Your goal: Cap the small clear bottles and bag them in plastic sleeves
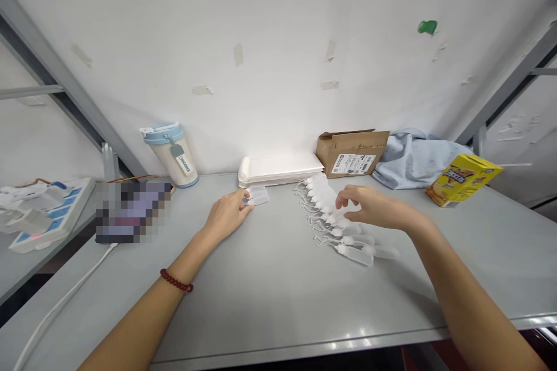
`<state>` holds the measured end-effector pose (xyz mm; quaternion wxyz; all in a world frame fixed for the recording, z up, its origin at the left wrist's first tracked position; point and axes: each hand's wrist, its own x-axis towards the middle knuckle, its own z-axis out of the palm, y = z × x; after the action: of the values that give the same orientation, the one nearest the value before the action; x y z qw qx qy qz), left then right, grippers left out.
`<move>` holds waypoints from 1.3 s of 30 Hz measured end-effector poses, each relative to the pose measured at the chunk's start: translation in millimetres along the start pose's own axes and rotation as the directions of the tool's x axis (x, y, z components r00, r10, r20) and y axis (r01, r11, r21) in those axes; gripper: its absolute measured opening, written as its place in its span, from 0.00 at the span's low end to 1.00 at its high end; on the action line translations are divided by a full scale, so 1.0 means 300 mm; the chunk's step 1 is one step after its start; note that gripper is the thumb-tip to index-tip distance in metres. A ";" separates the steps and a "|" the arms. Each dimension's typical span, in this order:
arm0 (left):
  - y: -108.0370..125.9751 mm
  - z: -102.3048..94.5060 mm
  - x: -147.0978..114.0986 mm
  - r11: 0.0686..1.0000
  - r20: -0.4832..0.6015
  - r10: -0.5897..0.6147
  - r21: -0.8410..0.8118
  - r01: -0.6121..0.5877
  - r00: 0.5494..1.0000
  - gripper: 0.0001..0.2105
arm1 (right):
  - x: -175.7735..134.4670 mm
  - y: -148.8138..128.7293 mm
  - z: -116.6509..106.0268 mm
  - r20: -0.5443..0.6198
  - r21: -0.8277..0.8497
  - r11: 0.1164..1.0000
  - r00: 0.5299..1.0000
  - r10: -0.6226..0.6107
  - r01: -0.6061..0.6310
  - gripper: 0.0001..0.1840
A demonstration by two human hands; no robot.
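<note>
My left hand, a dark red beaded bracelet on its wrist, pinches a few small translucent plastic tags near the back of the grey table. Fanned out in an overlapping row lie several more translucent plastic tags with white string loops, their loops pointing left. Over the right side of this row hovers my right hand. Its fingers are bent and apart from the thumb, with nothing visible between them. It hides some of the tags beneath.
A stack of white card and a cardboard box stand by the wall. To the right are a light blue cloth and a yellow drink carton with a straw. On the left are a tumbler, a blurred phone and a power strip.
</note>
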<state>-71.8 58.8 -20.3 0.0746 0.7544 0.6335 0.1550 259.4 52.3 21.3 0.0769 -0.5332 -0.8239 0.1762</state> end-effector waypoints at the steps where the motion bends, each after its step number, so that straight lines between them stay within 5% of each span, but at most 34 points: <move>1: -0.002 0.000 0.001 1.000 0.002 0.001 0.005 -0.001 1.000 0.12 | -0.003 0.004 -0.003 0.001 0.003 1.000 1.000 0.005 -0.005 0.12; 14: -0.005 0.014 0.008 0.999 -0.029 0.000 0.032 0.001 1.000 0.10 | -0.020 0.011 -0.015 0.045 -0.020 0.995 0.994 0.103 -0.102 0.12; 39: -0.001 0.007 0.005 1.000 -0.112 -0.006 0.024 0.009 0.994 0.11 | -0.013 -0.044 0.007 0.175 -0.093 0.992 0.980 0.097 -0.082 0.10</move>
<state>-71.1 60.5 -22.0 0.0302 0.7429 0.6414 0.1891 249.1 43.4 24.4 -0.0283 -0.5545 -0.8094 0.1913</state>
